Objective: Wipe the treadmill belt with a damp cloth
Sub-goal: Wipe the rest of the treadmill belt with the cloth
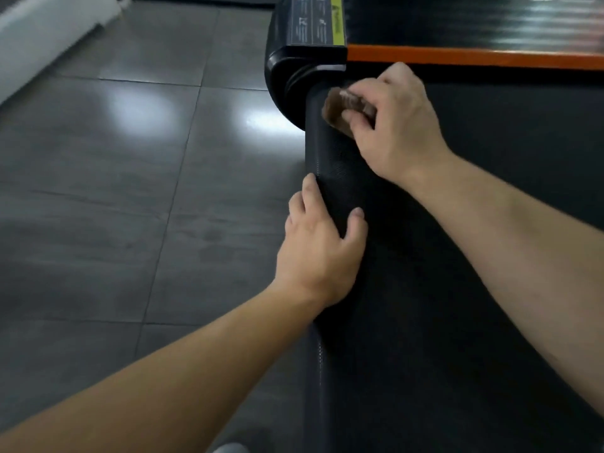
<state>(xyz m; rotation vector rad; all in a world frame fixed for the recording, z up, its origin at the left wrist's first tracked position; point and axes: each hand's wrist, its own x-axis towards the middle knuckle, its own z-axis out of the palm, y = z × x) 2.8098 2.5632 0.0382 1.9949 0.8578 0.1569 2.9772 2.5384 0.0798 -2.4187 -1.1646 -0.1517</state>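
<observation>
The black treadmill belt (457, 256) fills the right half of the head view and curls down over its rounded end edge. My right hand (395, 122) grips a small brown cloth (336, 112) and presses it on the belt's edge near the far corner, beside the black end cap. My left hand (322, 246) lies over the belt's rounded edge closer to me, fingers curved over the rim and thumb on top of the belt. Most of the cloth is hidden under my right fingers.
A black plastic end cap (294, 80) with a yellow-striped label (322, 21) closes the far corner. An orange side strip (474, 57) runs along the belt's far side. Grey glossy floor tiles (114, 191) lie to the left; a white object (42, 37) stands at top left.
</observation>
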